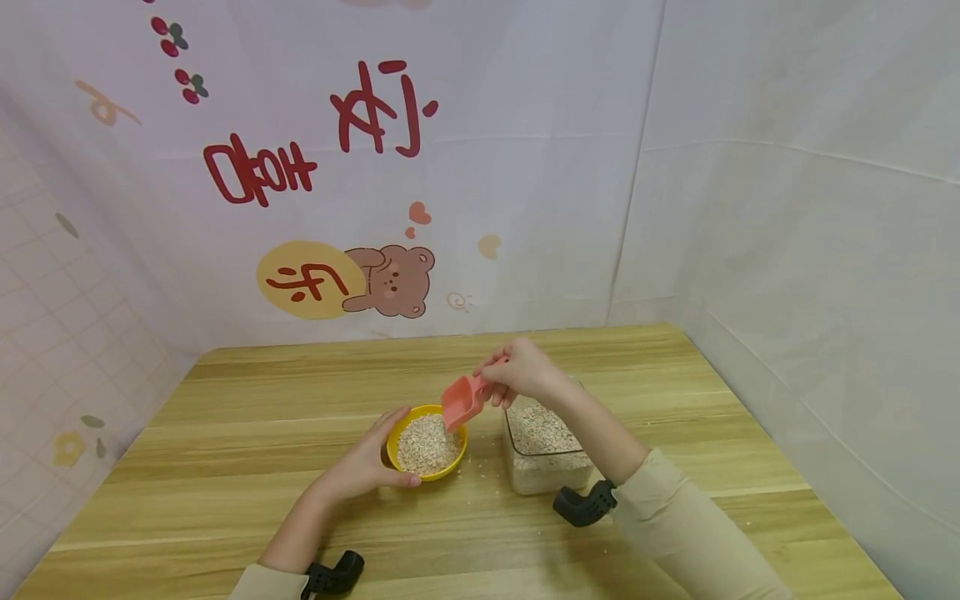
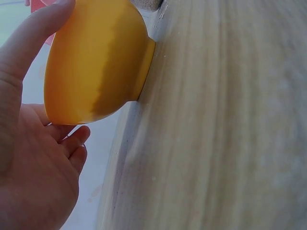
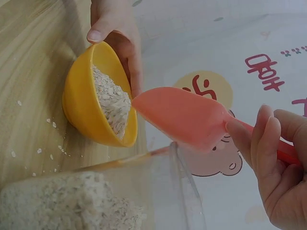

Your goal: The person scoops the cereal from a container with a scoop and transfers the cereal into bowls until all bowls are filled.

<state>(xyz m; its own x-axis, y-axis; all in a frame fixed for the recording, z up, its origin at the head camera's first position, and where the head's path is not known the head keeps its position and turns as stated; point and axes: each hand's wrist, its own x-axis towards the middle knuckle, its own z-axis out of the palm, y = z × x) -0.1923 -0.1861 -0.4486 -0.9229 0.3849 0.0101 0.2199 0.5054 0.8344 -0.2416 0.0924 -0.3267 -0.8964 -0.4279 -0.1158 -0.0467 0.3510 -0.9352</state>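
Note:
A yellow bowl (image 1: 436,477) of oat flakes (image 1: 427,444) stands on the table. My left hand (image 1: 367,461) holds its side, thumb near the front and fingers round the far side; the left wrist view shows the bowl (image 2: 96,62) from beside its foot. With my right hand (image 1: 528,371) I grip a pink scoop (image 1: 460,403) by its handle. The scoop is tilted, its tip down over the bowl's right side, and its tray looks bare in the head view. In the right wrist view the scoop's underside (image 3: 184,115) hides part of the bowl's edge.
Right of the bowl, under my right forearm, stands a clear square container (image 1: 543,477) with more oat flakes (image 1: 543,427). Several loose flakes lie on the wooden table (image 1: 300,392) between them. A printed cloth (image 1: 525,208) hangs behind the table and at both sides.

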